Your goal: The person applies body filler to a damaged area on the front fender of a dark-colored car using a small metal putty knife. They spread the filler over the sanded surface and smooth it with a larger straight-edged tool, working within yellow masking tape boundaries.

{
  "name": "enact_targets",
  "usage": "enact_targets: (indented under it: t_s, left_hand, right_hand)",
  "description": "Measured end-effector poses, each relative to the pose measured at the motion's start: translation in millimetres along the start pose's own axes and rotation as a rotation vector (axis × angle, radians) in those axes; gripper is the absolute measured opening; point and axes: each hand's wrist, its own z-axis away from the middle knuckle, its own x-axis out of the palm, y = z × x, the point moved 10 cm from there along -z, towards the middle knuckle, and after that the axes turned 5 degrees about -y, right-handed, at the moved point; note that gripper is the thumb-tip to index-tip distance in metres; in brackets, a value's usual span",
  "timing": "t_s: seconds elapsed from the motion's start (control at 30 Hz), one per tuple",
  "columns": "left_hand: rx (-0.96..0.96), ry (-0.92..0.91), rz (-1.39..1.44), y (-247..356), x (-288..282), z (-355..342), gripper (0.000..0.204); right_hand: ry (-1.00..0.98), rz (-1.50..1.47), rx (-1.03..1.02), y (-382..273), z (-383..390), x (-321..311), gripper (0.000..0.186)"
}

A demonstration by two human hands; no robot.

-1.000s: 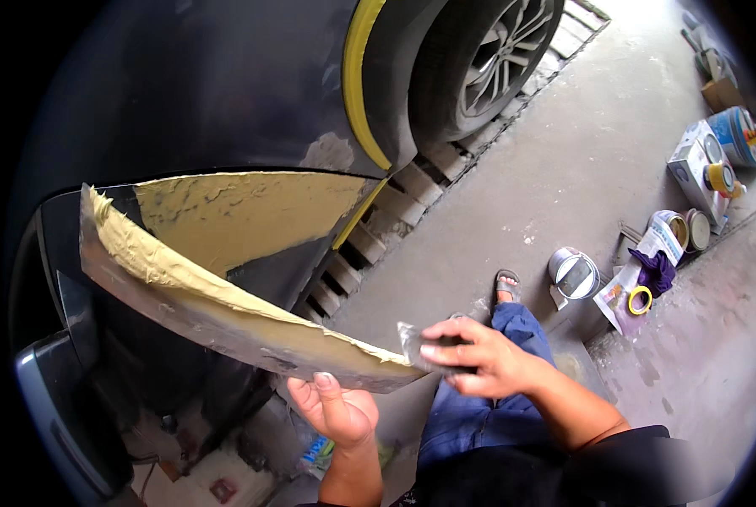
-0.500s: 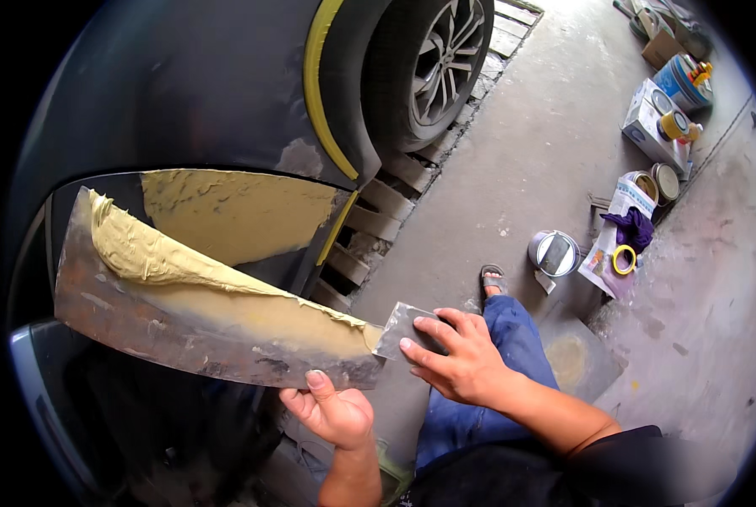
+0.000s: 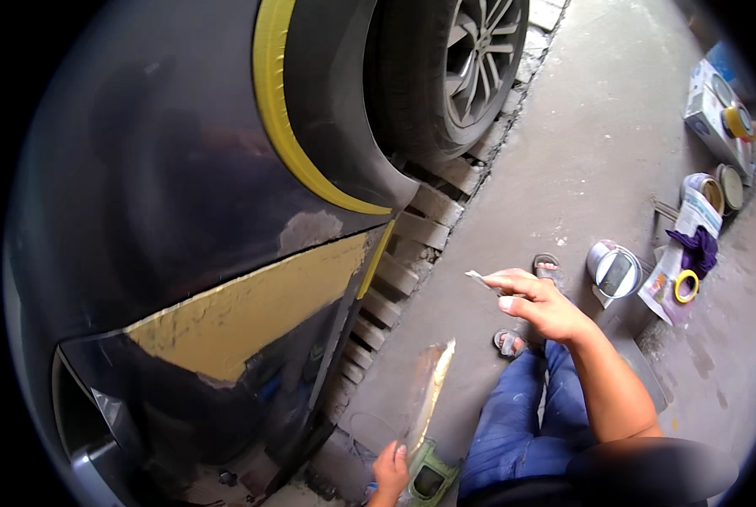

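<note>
My left hand (image 3: 390, 474) grips the near end of a large metal plate (image 3: 423, 373). The plate is tilted so it shows narrow, with a ridge of yellow body filler (image 3: 437, 382) along its side. Up in the air, my right hand (image 3: 537, 306) pinches a small flat spreader (image 3: 478, 277), seen almost edge-on, with filler on its tip. To the left, the dark car's panel carries a broad patch of yellow filler (image 3: 247, 308), streaked and dark-spotted at its left. Neither hand touches the car.
Yellow tape (image 3: 272, 89) lines the wheel arch beside the wheel (image 3: 450, 76). Bricks (image 3: 433, 205) lie along the floor edge. At right stand a filler can (image 3: 612, 269), newspaper with a purple cloth (image 3: 697, 251), a tape roll (image 3: 686, 286) and a white box (image 3: 709, 114). A green stool (image 3: 433, 477) is near my left hand.
The plate has swung down and right, from broad to narrow in view. My right hand with the spreader has come off the plate and moved up and right. The view has shifted, showing more car panel.
</note>
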Motion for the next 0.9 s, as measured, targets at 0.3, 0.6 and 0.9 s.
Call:
enact_targets:
  t_s: [0.3,0.6,0.9]
  left_hand:
    - [-0.416,-0.171,-0.05,-104,64,62,0.029]
    - [-0.534,-0.355,0.037,-119,103,72,0.029]
    - [-0.485,-0.352,0.018,-130,109,66,0.03]
  right_hand:
    - [-0.225,0.295,-0.078,-33,-152,54,0.043]
    - [-0.268,0.414,-0.1,-71,-199,87,0.041]
    - [-0.291,0.482,-0.12,-82,-207,90,0.042]
